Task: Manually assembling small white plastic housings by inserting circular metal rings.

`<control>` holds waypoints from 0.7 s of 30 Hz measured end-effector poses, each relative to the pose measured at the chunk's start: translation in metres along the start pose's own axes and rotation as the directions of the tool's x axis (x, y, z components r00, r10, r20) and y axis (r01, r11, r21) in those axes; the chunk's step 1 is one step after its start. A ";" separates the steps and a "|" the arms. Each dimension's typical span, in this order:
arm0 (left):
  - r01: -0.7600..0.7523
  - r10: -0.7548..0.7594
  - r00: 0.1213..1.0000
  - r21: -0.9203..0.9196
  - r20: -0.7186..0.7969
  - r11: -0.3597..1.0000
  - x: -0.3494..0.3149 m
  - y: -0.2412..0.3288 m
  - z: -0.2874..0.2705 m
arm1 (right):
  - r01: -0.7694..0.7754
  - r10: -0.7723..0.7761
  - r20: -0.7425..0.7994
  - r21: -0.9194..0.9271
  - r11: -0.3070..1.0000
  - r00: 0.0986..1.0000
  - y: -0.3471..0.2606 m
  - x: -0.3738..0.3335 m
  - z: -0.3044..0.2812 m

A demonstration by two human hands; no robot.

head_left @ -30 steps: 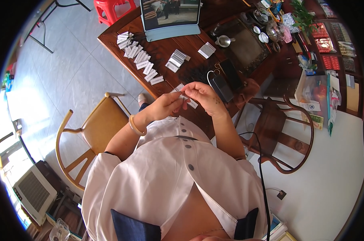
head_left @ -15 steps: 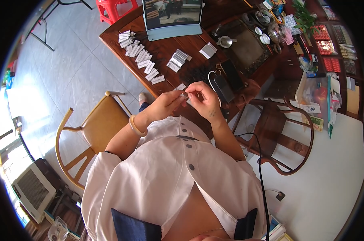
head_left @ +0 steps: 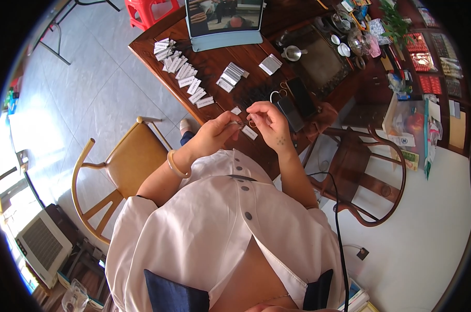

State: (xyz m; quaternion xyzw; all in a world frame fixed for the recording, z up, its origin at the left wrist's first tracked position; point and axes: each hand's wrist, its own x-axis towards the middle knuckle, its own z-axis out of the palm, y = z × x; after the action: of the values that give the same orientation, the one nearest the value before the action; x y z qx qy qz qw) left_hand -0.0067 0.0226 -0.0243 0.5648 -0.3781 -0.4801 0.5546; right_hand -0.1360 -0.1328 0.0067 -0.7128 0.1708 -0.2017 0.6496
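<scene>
My left hand (head_left: 217, 130), with a pale bangle at its wrist, is closed in a pinch over the near table edge. A tiny shiny thing (head_left: 237, 123) shows at its fingertips, too small to name. Just to the right, my right hand (head_left: 273, 127) has its thumb and fingertips drawn together; what they hold, if anything, is hidden. Between and just below the hands is a white tag (head_left: 250, 132); I cannot tell whether it hangs or lies on the table. A smaller white tag (head_left: 236, 111) lies beyond my left fingers.
On the wooden table (head_left: 157, 70) are a row of white tags with dark cords (head_left: 187, 82), two tag stacks (head_left: 231, 77) (head_left: 270, 64), a propped tablet (head_left: 225, 21) and dark phones (head_left: 291, 114). Chairs stand left (head_left: 129, 161) and right (head_left: 352, 166). A cable (head_left: 337, 218) runs down the right side.
My hands have drawn apart, the right one shifting a little rightward. The white tag between them has come into view. The tablet's picture differs.
</scene>
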 end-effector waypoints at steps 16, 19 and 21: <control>0.194 -0.186 0.978 -0.080 0.094 0.978 0.000 0.022 -0.005 | 0.325 -0.244 0.260 -0.344 0.881 0.934 -0.017 0.007 -0.006; 0.212 -0.200 0.971 -0.092 0.129 0.973 -0.001 0.027 -0.007 | 0.359 -0.270 0.289 -0.324 0.875 0.918 -0.018 0.008 -0.005; 0.211 -0.198 0.971 -0.089 0.134 0.973 -0.001 0.027 -0.007 | 0.375 -0.280 0.290 -0.358 0.855 0.915 -0.021 0.007 -0.004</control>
State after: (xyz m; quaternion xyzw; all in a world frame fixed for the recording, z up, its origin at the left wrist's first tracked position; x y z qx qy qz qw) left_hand 0.0024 0.0229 0.0016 0.5405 -0.3262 -0.5877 0.5060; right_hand -0.1325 -0.1379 0.0279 -0.8690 0.0088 -0.1869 0.4580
